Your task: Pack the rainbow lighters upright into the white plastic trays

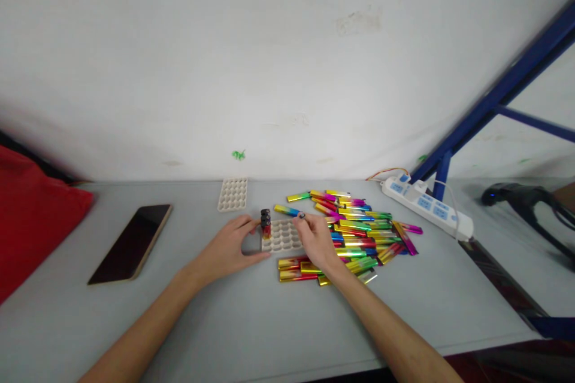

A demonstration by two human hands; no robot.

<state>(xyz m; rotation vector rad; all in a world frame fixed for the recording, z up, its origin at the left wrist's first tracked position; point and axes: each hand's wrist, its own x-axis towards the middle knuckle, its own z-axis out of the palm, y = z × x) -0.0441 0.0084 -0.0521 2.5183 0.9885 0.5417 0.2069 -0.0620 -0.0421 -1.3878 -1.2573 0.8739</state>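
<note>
A cream tray with round holes (283, 238) lies on the grey table, with a few lighters (266, 222) standing upright in its left end. My left hand (229, 248) rests against the tray's left edge, fingers curled round it. My right hand (317, 239) hovers over the tray's right side, pinching a colourful lighter (288, 211) that points left. A heap of several shiny multicoloured lighters (359, 230) lies just right of the tray and under my right wrist.
A second cream tray (233, 194) lies behind, near the wall. A dark phone (132, 242) lies at the left, red cloth (31, 215) at the far left. A white power strip (426, 203), blue frame (494, 102) and black scanner (521, 200) stand at the right.
</note>
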